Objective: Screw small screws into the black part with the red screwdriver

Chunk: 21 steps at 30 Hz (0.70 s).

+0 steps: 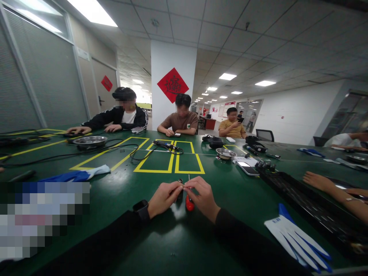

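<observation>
My left hand [165,197], with a dark watch on its wrist, is closed in a pinch. Its fingertips meet those of my right hand [203,195], also pinched closed, above the green table. Whatever sits between the fingertips is too small to make out. Just behind the left fingertips stands a small dark cylindrical piece [180,181] with a shiny ring at its top; its lower part is partly hidden. A screwdriver with a red handle [189,204] lies beneath my right fingers, its thin shaft pointing away from me.
Yellow tape rectangles mark the table [155,191]. A white-and-blue glove [293,235] and a long black tray [304,199] lie to the right, near another person's hand [319,182]. Metal bowls [225,153], a phone [247,168] and cables [71,155] lie farther off. Several people sit around.
</observation>
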Available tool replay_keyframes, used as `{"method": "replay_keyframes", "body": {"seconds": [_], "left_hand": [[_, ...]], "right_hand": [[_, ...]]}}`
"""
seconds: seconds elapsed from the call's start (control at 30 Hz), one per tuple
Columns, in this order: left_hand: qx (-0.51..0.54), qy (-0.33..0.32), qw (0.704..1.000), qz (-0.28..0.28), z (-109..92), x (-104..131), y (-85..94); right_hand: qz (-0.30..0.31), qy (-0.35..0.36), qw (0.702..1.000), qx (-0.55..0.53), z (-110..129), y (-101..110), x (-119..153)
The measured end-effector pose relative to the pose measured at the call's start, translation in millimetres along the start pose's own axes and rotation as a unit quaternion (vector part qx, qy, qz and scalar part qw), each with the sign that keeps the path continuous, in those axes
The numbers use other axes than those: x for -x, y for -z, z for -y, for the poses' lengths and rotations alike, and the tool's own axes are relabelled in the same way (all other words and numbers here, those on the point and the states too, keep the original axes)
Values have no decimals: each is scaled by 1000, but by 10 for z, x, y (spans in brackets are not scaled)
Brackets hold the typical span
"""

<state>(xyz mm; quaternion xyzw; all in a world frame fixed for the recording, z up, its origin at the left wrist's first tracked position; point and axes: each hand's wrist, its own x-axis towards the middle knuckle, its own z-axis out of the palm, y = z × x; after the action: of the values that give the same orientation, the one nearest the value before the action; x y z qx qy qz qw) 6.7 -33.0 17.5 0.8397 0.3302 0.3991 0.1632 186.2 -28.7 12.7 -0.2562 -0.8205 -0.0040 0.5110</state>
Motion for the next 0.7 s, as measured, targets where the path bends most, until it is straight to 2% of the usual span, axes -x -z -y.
{"method": "replay_keyframes", "body": {"seconds": [0.13, 0.27, 0.33, 0.37, 0.43, 0.53, 0.6, 0.7], "left_hand": [[-3, 12, 1000, -9, 21, -8, 4], [-65, 55, 991, -103, 97, -44, 21], [-76, 65, 985, -139, 130, -64, 27], [-69, 61, 986, -140, 142, -72, 27], [-43, 44, 992, -106, 164, -79, 15], [-17, 43, 999, -27, 207, -75, -21], [-21, 52, 998, 13, 248, -72, -45], [-36, 53, 997, 36, 305, -75, -66]], "right_hand": [[6, -34, 999, -1, 5, -10, -3], [19, -64, 997, 30, -35, 10, -16], [57, -55, 994, 70, -58, 42, -31], [82, -43, 991, 95, -66, 58, -40], [133, -12, 981, 142, -71, 82, -56], [189, 38, 960, 202, -56, 82, -80], [211, 67, 947, 233, -41, 62, -98], [228, 98, 931, 266, -20, 38, -133]]}}
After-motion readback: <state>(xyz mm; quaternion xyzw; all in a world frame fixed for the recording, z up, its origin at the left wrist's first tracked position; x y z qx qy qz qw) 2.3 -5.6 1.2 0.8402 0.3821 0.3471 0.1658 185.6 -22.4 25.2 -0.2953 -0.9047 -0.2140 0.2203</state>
